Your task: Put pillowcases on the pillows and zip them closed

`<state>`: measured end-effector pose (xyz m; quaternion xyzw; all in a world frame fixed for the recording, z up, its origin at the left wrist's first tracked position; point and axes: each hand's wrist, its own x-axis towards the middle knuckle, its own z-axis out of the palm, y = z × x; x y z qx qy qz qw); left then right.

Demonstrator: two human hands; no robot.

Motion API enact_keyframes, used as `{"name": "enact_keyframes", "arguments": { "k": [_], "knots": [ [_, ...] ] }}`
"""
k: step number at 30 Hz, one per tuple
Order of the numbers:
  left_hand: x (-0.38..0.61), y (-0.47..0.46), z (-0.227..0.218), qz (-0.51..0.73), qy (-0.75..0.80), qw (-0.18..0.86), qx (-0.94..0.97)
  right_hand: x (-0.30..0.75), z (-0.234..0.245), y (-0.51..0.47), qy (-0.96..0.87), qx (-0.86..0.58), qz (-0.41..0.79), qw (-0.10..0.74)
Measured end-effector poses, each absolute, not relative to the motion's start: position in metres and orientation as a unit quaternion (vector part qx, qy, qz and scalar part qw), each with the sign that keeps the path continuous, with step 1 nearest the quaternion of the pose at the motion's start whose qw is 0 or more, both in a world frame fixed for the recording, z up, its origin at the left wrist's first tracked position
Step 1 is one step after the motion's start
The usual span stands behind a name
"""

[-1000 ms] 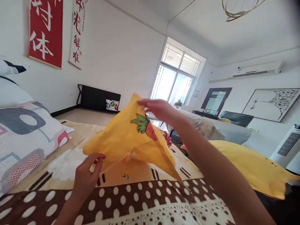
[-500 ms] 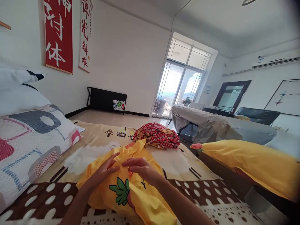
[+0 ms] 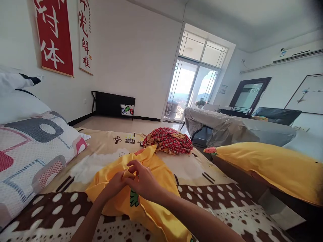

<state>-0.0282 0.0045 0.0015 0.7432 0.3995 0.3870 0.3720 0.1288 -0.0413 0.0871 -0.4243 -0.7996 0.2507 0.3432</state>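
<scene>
A crumpled yellow pillowcase (image 3: 161,215) with a green leafy print lies on the patterned blanket in front of me. My left hand (image 3: 117,183) is closed on a gathered fold of it near the middle. Beside it, almost touching, my right hand (image 3: 144,183) has its fingers curled over the same bunched fabric. The fingertips of both hands meet there, and part of the fold is hidden behind them. Past the pillowcase lies a bundled red checked cloth (image 3: 174,143).
The blanket (image 3: 101,164) covers the bed. A printed pillow (image 3: 50,148) sits at left with a white one behind it. To the right, a stuffed yellow pillow (image 3: 272,164) rests beyond the bed's edge. A plastic-draped table (image 3: 227,129) stands farther back, near glass doors (image 3: 190,87).
My hands have come together and closed on the fabric; earlier the left fingers were spread. The leafy print is now partly covered by the right hand and folds. The view has shifted slightly.
</scene>
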Motion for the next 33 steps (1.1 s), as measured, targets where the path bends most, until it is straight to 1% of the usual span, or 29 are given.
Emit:
{"name": "enact_keyframes", "arguments": {
  "k": [4, 6, 9, 11, 15, 18, 21, 23, 26, 30, 33],
  "knots": [
    [-0.021, -0.005, 0.008, 0.349, 0.456, 0.369, 0.731, 0.135, 0.084, -0.030, -0.776, -0.548, 0.132, 0.285],
    [-0.017, -0.010, 0.013, 0.346, 0.441, 0.372, 0.740, 0.140, 0.086, -0.024, -0.778, -0.560, 0.117, 0.258],
    [-0.014, -0.019, 0.024, 0.360, 0.414, 0.373, 0.748, 0.145, 0.089, -0.018, -0.801, -0.513, 0.158, 0.266],
    [-0.015, -0.025, 0.031, 0.350, 0.428, 0.364, 0.750, 0.146, 0.093, -0.019, -0.823, -0.467, 0.168, 0.277],
    [-0.029, -0.026, 0.032, 0.306, 0.473, 0.327, 0.759, 0.147, 0.108, -0.036, -0.873, -0.368, 0.132, 0.291],
    [-0.045, -0.014, 0.020, 0.285, 0.542, 0.290, 0.736, 0.152, 0.126, -0.055, -0.911, -0.298, 0.098, 0.267],
    [-0.062, 0.000, 0.009, 0.297, 0.537, 0.322, 0.721, 0.162, 0.149, -0.065, -0.922, -0.289, 0.035, 0.253],
    [-0.073, 0.005, 0.004, 0.317, 0.508, 0.351, 0.720, 0.172, 0.168, -0.067, -0.905, -0.322, -0.016, 0.277],
    [-0.086, 0.008, -0.004, 0.335, 0.509, 0.349, 0.712, 0.189, 0.203, -0.065, -0.863, -0.363, -0.100, 0.337],
    [-0.086, 0.010, -0.020, 0.304, 0.486, 0.352, 0.740, 0.212, 0.259, -0.063, -0.809, -0.374, -0.204, 0.406],
    [-0.073, 0.014, -0.029, 0.293, 0.475, 0.328, 0.763, 0.229, 0.302, -0.064, -0.765, -0.374, -0.274, 0.447]
  ]
}}
